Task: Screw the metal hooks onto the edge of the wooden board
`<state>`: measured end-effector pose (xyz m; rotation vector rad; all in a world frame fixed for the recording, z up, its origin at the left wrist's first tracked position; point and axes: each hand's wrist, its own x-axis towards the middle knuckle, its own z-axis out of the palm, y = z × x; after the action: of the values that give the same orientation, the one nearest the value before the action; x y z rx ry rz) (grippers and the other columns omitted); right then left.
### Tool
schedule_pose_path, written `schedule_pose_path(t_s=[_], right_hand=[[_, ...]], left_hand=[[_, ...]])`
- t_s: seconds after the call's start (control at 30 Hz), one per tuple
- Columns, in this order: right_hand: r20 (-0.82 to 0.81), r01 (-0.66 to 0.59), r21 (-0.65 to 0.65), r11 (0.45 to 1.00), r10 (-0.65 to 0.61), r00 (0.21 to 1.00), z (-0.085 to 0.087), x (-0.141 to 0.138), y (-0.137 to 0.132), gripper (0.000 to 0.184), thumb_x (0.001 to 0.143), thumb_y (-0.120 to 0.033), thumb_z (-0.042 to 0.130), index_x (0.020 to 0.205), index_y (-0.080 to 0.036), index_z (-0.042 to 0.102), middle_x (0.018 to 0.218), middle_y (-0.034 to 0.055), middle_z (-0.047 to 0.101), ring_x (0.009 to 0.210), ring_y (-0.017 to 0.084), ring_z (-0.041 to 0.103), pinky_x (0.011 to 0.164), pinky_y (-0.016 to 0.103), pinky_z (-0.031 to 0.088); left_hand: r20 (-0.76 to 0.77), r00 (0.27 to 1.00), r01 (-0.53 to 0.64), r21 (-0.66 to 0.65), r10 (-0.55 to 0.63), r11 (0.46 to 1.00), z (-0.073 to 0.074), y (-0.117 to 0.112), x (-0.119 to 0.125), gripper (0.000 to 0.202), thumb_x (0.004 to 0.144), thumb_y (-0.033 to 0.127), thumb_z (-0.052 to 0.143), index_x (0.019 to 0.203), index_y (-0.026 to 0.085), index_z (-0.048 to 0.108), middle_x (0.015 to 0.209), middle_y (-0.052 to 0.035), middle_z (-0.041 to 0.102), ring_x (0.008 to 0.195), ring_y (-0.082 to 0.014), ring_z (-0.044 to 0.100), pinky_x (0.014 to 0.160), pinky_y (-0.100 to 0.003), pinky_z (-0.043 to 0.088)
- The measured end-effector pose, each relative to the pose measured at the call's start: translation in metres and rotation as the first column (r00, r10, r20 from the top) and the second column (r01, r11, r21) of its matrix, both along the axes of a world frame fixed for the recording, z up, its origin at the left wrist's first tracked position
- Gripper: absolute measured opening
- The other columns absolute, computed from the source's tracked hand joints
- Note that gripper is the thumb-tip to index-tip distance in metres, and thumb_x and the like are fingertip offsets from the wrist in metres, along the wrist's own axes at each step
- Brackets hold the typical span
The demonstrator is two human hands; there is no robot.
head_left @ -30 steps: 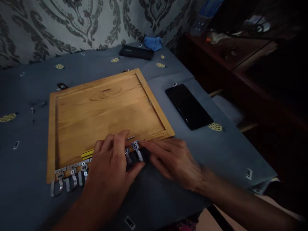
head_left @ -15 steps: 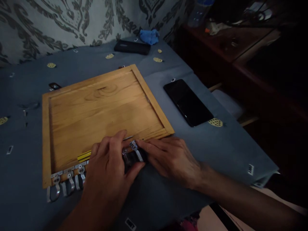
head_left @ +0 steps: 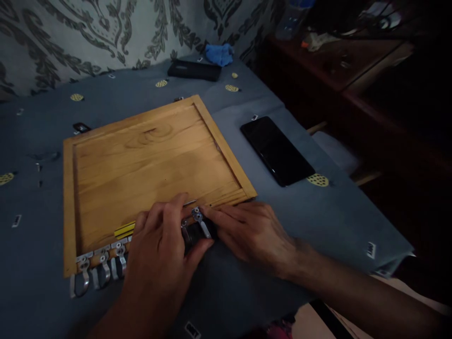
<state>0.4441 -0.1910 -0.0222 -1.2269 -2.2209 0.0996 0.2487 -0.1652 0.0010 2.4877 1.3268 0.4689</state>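
Observation:
A framed wooden board (head_left: 148, 160) lies flat on a blue cloth. Metal hooks (head_left: 102, 266) are fixed along its near edge. My left hand (head_left: 162, 254) rests over the near edge, fingers curled on a thin yellow-handled tool (head_left: 123, 230) whose metal tip (head_left: 189, 202) shows past the fingers. The thumb of that hand reaches under a loose metal hook (head_left: 199, 221). My right hand (head_left: 250, 233) lies flat beside it, fingertips pressing that hook against the board's edge.
A black phone (head_left: 277, 150) lies right of the board. A second dark phone (head_left: 194, 69) and a blue cloth wad (head_left: 219, 52) sit at the back by the patterned curtain. Small screws and bits (head_left: 38, 167) are scattered left. A dark wooden cabinet (head_left: 339, 70) stands right.
Both hands stay on the hook at the board's near edge with only slight finger shifts. The view has drifted a little.

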Motion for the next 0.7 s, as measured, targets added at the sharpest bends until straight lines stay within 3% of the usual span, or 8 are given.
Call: schedule_pose_path(t_s=[0.43,0.7], right_hand=[[0.033,0.002,-0.046,0.999,0.0,0.999,-0.0018,-0.0003,-0.0014,0.031,0.091,-0.011,0.045,0.116,-0.013,0.065,0.086,0.0049,0.077,0.069,0.015,0.07,0.058,0.025,0.054],[-0.078,0.034,-0.009,0.999,-0.035,0.996,0.004,0.0003,-0.0029,0.027,0.091,-0.008,0.048,0.109,-0.012,0.067,0.083,0.0024,0.076,0.067,0.013,0.07,0.058,0.025,0.054]], left_hand=[[0.017,1.0,-0.02,-0.026,0.02,0.999,0.0,0.001,-0.001,0.067,0.075,0.027,0.077,0.129,0.026,0.038,0.106,-0.0068,0.073,0.095,-0.0312,0.068,0.078,-0.048,0.051],[0.005,1.0,-0.008,0.022,0.008,1.0,0.0051,-0.0008,0.0029,0.066,0.074,0.023,0.078,0.127,0.021,0.039,0.106,-0.0088,0.072,0.098,-0.031,0.066,0.079,-0.046,0.05]])
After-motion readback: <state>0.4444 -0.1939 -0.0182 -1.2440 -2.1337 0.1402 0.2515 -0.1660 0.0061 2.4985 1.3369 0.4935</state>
